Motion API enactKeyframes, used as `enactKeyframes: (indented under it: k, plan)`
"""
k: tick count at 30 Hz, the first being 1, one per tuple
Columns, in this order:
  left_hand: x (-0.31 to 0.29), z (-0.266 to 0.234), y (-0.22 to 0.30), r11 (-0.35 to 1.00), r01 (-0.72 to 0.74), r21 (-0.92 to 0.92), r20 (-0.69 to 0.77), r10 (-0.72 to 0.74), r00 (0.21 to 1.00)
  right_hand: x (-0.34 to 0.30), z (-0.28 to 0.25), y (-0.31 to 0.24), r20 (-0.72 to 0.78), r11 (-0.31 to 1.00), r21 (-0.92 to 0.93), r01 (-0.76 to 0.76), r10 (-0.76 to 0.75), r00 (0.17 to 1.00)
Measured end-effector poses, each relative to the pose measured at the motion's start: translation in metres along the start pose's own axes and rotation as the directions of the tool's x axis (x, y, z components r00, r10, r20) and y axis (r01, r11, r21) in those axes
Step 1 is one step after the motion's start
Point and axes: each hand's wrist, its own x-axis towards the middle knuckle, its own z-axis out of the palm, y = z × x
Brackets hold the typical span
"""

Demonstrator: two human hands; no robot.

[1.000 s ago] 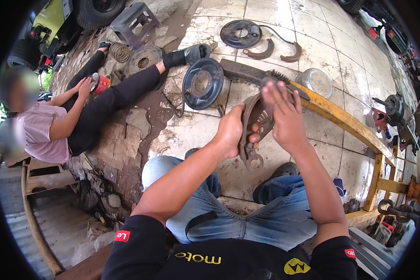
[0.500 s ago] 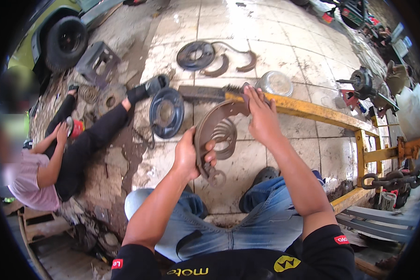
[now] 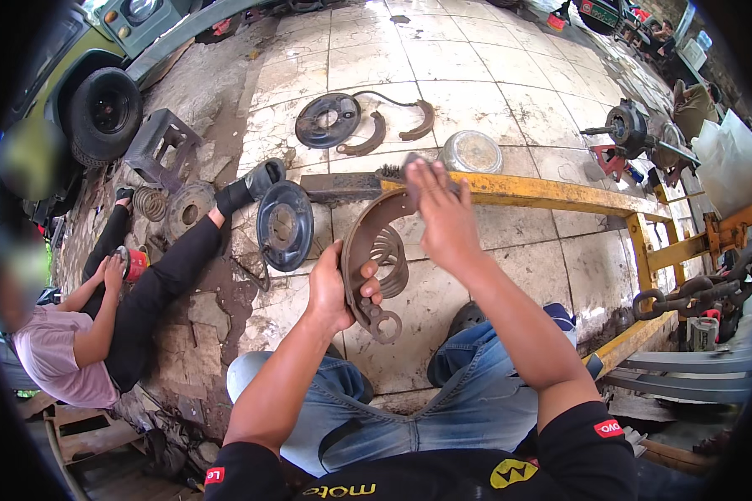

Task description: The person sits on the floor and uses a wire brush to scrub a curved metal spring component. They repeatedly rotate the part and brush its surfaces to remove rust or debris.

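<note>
1. L hand [image 3: 332, 288] gripped the lower part of a curved brake shoe [image 3: 374, 263], thumb over its inner edge, fingers wrapped behind; shoe held upright above the knees.
2. R hand [image 3: 444, 219] sat at the top end of the shoe, fingers closed on a small grey piece [image 3: 413, 167], prob. sandpaper or a rag; can't tell which. Piece pressed on the shoe's upper curve.
3. Jeans-clad knees [image 3: 443, 401] just below both hands.
4. Dark round backing plate [image 3: 285, 225] leaned on the floor just left of the L hand.
5. Yellow steel frame [image 3: 551, 194] ran right from behind the R hand, then bent down toward the person's right side.
6. Shallow metal bowl [image 3: 471, 152] just beyond the R hand, past the frame.
7. Further out, beyond-left: second backing plate [image 3: 327, 120] w/ two loose brake shoes [image 3: 369, 136] beside it.
8. Far right of R hand: hub assembly [image 3: 631, 129] on the tiles.
9. Far left of L hand: another person [image 3: 100, 326] seated on the floor, legs stretched out, hands on a red can [image 3: 134, 263]; coil spring [image 3: 149, 202] and vehicle wheel [image 3: 102, 113] beyond them.
</note>
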Motion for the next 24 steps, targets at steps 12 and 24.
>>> enactKeyframes:
  k: [12,24]
  plan:
    - [0.003,0.006,-0.001,0.999,0.012,0.037,-0.033,-0.011,0.999,-0.008,0.001,-0.009,-0.015,0.984,0.013,0.176,-0.175,0.984]
    - [-0.003,-0.001,-0.001,1.0,-0.009,-0.027,-0.055,0.007,0.998,-0.002,0.019,-0.025,0.08,0.961,-0.043,0.275,-0.271,0.959]
